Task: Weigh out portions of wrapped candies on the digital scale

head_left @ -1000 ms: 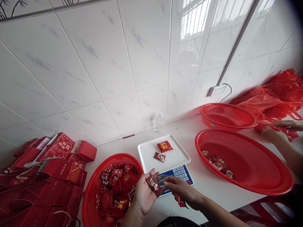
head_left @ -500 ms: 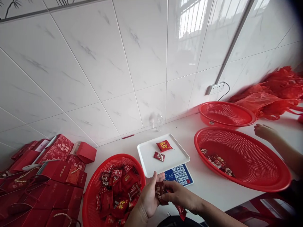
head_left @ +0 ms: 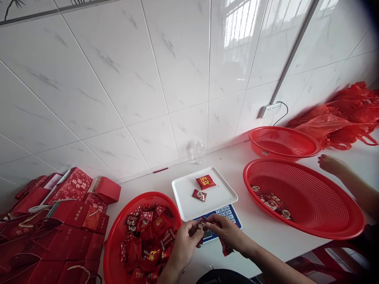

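My left hand [head_left: 182,245] and my right hand [head_left: 227,232] meet in front of the scale [head_left: 207,196], both pinching a small red candy packet [head_left: 201,225]. A second red packet [head_left: 226,249] hangs under my right palm. Two red packets [head_left: 205,182] lie on the scale's white tray. Left of my hands stands a red basket [head_left: 116,240] with several red candy packets in it.
A large red basket [head_left: 310,227] at right holds a few packets; a smaller red basket [head_left: 284,142] stands behind it. Another person's hand [head_left: 331,164] rests at the far right near red plastic bags [head_left: 340,120]. Red gift boxes [head_left: 59,213] pile at left. Tiled wall behind.
My left hand was open with a packet on its palm; both hands have now closed on that packet together and shifted slightly toward the scale. The other person's hand drew back from the bags.
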Demonstrator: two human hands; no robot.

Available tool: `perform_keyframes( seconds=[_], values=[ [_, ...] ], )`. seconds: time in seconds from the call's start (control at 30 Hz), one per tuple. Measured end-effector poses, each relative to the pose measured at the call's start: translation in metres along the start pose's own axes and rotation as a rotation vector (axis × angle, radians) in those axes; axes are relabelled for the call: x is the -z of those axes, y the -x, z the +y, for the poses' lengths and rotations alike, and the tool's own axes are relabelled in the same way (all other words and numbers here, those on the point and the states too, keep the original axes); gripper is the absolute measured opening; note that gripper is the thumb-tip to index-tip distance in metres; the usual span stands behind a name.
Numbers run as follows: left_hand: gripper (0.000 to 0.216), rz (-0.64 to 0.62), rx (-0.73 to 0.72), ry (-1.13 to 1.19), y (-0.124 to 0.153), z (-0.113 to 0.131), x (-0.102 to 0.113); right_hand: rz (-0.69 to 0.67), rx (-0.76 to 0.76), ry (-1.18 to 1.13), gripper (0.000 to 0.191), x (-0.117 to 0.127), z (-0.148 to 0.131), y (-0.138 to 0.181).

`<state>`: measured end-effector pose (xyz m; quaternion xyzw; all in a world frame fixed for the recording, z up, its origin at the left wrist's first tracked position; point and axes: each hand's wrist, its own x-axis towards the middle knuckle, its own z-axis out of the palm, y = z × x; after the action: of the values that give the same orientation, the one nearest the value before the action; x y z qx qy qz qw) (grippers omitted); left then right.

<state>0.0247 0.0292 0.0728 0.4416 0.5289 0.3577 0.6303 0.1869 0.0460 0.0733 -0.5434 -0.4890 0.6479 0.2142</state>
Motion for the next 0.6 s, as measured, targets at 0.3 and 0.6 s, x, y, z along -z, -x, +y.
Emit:
perform_keyframes(
  seconds=[0.3,0.6],
  values=[
    [0.049,0.019,0.042,-0.019,-0.005,-0.025,0.007,0.069,-0.063,-0.033,0.024,0.01,0.023,-0.024],
    [0.05,0.246,0.105,-0.062,-0.006,-0.044,0.055,0.431,-0.121,-0.252,0.027,0.063,0.042,-0.071]
  ],
)
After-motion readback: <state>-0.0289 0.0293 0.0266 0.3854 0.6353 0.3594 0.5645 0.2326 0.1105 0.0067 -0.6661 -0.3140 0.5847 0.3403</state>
